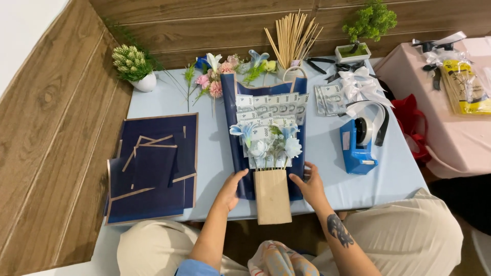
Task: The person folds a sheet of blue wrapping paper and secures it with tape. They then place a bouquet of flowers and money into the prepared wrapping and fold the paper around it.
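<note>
A bouquet lies on the light blue table (215, 158): rows of banknotes (271, 110) and pale blue and white flowers (271, 145) on a navy wrapping sheet (231, 122), with a brown kraft paper handle (272, 197) at the near end. My left hand (230, 190) rests on the navy sheet's left edge beside the handle. My right hand (308, 185) touches the sheet's right edge. Both hands have fingers spread and grip nothing.
A stack of navy paper sheets (153, 168) lies at left. A blue tape dispenser (358, 143), white ribbon bows (360, 84), more banknotes (330, 99), wooden sticks (292, 36), loose flowers (215, 74) and two potted plants (132, 66) stand around. A pink-covered table (450, 128) is at right.
</note>
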